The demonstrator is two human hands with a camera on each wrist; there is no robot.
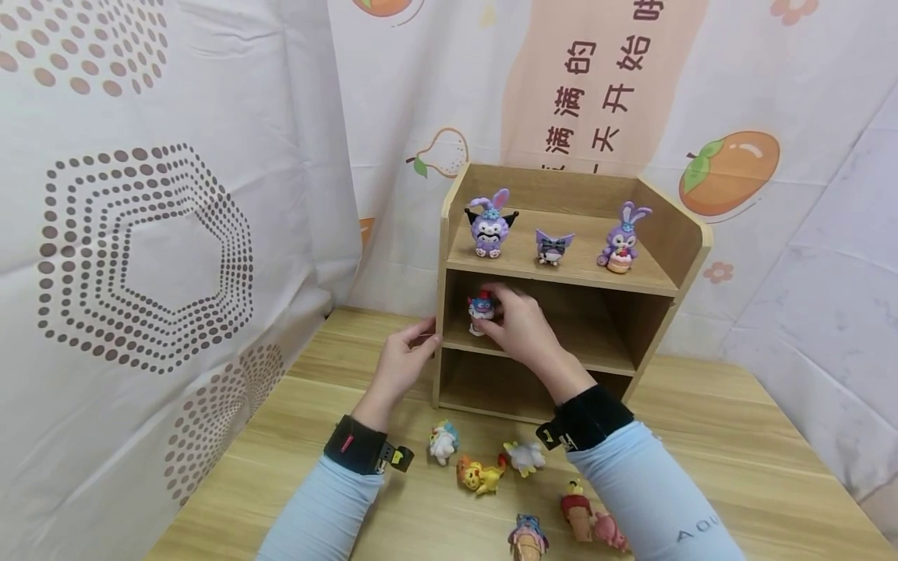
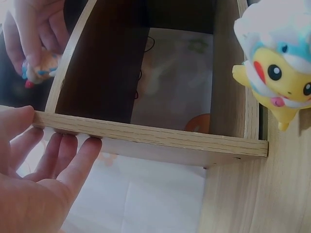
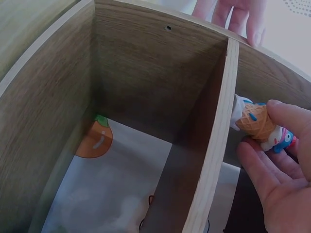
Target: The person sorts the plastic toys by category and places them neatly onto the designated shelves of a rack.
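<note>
In the head view my right hand (image 1: 522, 323) reaches into the middle level of a small wooden shelf (image 1: 449, 234). Its thumb and fingers pinch an ice-cream-cone figurine (image 1: 482, 308) at the left end of that level. The right wrist view shows the figurine's waffle cone (image 3: 255, 121), with a blue-and-red character on its far end and a white base close to the shelf board (image 3: 218, 131). My left hand (image 1: 401, 362) rests against the shelf's left side panel. In the left wrist view its thumb touches the front edge (image 2: 146, 132) and its fingertips lie along the outer face.
On the top level stand a purple rabbit-eared figurine (image 1: 489, 226), a small black-bowed figurine (image 1: 552, 245) and another purple rabbit (image 1: 620, 238). Several figurines lie on the table in front, among them a yellow one (image 1: 480, 475), a white-and-blue-hooded one (image 1: 443, 442) and a blue-topped cone (image 1: 528, 538).
</note>
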